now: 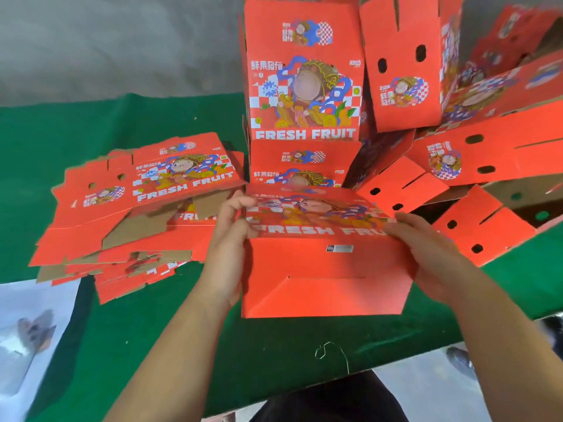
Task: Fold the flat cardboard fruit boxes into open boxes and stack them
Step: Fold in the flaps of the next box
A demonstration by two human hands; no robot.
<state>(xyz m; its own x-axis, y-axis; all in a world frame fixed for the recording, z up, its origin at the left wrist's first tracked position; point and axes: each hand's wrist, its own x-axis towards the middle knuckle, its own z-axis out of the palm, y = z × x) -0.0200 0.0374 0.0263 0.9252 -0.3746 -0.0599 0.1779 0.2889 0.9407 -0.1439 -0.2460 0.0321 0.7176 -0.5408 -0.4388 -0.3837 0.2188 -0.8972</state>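
- Nearest the camera, the green-covered desk [158, 345] runs under both forearms, with a loose thread [330, 351] lying on it by the near edge.
- Just beyond, the red box in hand [326, 269] is between the two hands, tilted with its plain red panels and a lower flap toward the person and its printed "FRESH FRUIT" face angled away.
- The left hand [227, 239] grips the box's left edge, fingers curled over the top corner of the printed face.
- The right hand [426, 245] lies against the right edge with fingers fairly straight, pressing on the printed face and side; whether the thumb hooks behind is hidden.
- My reading: this is mid-fold, the blank being squared into a box. The next move likely calls for pushing the sides square and tucking the lower flap so the base locks, then lifting it onto the pile.
- To the left, well apart from the right hand and just beside the left one, lies the stack of flat blanks [137, 208], untidy, brown undersides showing.
- Behind the box stands the tower of folded boxes [304, 86], upright, and to the right more folded boxes [457, 147] lean at odd angles.
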